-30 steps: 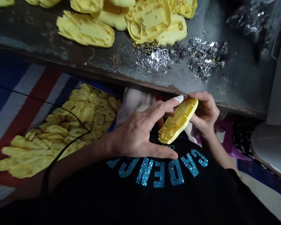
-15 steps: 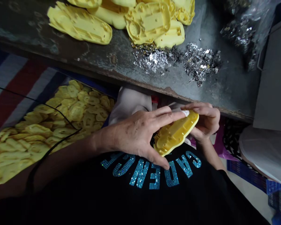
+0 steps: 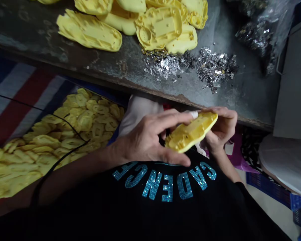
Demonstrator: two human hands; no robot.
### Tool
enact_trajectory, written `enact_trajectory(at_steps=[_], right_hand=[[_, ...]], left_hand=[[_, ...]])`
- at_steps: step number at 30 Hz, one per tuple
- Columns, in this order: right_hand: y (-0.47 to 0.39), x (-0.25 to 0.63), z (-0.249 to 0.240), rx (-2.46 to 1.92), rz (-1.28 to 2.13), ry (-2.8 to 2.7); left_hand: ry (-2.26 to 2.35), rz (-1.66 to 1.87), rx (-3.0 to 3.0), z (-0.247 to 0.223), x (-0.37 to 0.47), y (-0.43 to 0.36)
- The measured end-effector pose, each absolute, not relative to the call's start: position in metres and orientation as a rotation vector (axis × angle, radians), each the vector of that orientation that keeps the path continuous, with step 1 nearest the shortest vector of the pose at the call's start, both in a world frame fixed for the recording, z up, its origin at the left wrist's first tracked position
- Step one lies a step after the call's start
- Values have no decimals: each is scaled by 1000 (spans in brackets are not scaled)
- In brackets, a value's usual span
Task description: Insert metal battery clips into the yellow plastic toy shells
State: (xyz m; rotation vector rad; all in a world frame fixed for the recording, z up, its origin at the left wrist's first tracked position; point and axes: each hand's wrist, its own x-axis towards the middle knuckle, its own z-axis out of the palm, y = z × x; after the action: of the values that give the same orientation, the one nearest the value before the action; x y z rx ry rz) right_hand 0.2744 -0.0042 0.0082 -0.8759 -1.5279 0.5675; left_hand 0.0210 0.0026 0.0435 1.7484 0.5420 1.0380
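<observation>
A yellow plastic shell, its ribbed inner side facing up, is held tilted in front of my chest. My left hand grips its near left end between thumb and fingers; one fingertip has a white wrap. At the far right end, my right hand has its fingers curled round the shell's edge. Both hands are just below the bench edge. Whether a small metal piece sits in the shell cannot be made out.
On the metal bench lie more yellow shells and heaps of small shiny metal clips. A plastic bag of metal parts stands at the right. A large pile of yellow parts and a black cable are at left.
The shell has tipped and shifted slightly up and to the right. My left thumb has moved up along its near edge, and both hands still hold it.
</observation>
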Motion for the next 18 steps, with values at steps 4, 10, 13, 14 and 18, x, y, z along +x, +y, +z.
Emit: enact_trajectory(at_steps=[4,10,13,14,18], right_hand=[[-15,263,0,-1153,846,-1267],[4,281,13,-1033,1476,-1495],[22,279,30,-1030,1501,-1633],[27,274,33,-1022,1563,-1626],[31,247,30,-970,1824,-1200]], left_hand=[[770,1367,1546,36,23,2],[1180,1069,1328,48,14,23],[1087,910,1300,55,15,37],[1063,884,1311,54,15,40],[982,823,1346,31,14,33]])
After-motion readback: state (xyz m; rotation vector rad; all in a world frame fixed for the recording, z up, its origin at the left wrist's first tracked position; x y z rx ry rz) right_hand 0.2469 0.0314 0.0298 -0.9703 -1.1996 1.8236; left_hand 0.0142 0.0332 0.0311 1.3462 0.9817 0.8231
